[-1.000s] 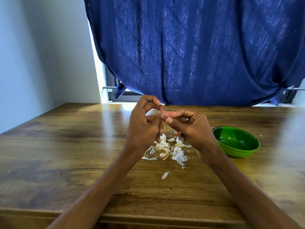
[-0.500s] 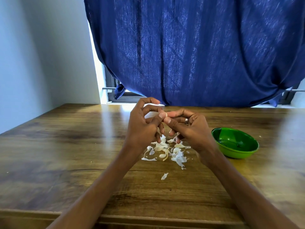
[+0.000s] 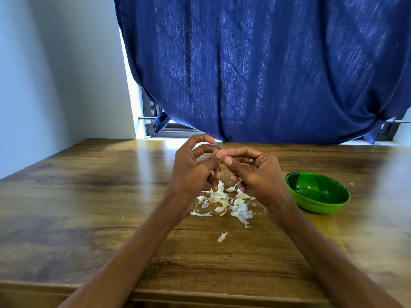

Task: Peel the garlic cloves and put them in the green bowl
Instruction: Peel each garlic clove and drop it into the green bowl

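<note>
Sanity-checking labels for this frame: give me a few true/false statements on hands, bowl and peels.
1. The green bowl sits on the person's right side of the table. True.
2. The bowl is full of peeled cloves. False: no cloves show in it.
3. The left hand and right hand meet at the fingertips above the garlic skins. True.
4. The right hand rests flat on the table. False: it is raised, fingers curled.
5. A blue curtain hangs behind the table. True.
</note>
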Tool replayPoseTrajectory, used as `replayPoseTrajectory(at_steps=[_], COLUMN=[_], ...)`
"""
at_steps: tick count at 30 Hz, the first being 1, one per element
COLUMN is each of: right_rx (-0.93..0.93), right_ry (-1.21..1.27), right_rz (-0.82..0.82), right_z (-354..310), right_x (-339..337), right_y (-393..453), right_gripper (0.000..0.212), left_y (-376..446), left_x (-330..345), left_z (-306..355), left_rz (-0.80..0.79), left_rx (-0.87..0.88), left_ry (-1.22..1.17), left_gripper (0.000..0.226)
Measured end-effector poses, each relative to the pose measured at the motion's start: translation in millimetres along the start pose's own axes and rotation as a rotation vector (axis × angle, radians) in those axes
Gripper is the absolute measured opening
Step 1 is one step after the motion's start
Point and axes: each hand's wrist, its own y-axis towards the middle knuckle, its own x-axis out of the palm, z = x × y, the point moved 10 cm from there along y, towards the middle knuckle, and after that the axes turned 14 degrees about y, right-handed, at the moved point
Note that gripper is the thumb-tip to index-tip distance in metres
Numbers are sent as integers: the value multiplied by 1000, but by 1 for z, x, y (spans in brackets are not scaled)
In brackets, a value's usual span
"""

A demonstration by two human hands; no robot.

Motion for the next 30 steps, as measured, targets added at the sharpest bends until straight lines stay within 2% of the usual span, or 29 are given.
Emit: replayPoseTrajectory(at_steps=[7, 15, 20, 25, 30], right_rx=[-100, -132, -170, -195, -222], right_ry=[-59, -30, -27, -97, -116], right_rz=[-25, -22, -18, 7, 30], right_z=[-6, -7, -11, -11, -11], right_x=[6, 4, 6, 4, 2], right_y=[0, 1, -2, -2, -3], right_gripper=[15, 17, 11, 19, 15], left_y=[-1, -2, -2, -2, -3], left_x=[3, 2, 3, 4, 8], left_z=[1, 3, 2, 2, 4], left_rz=[-15, 3, -14, -10, -22], left_rx=[12, 45, 40, 80, 92], left_ry=[-2, 26, 41, 64, 59], left_gripper=[21, 29, 25, 19, 21])
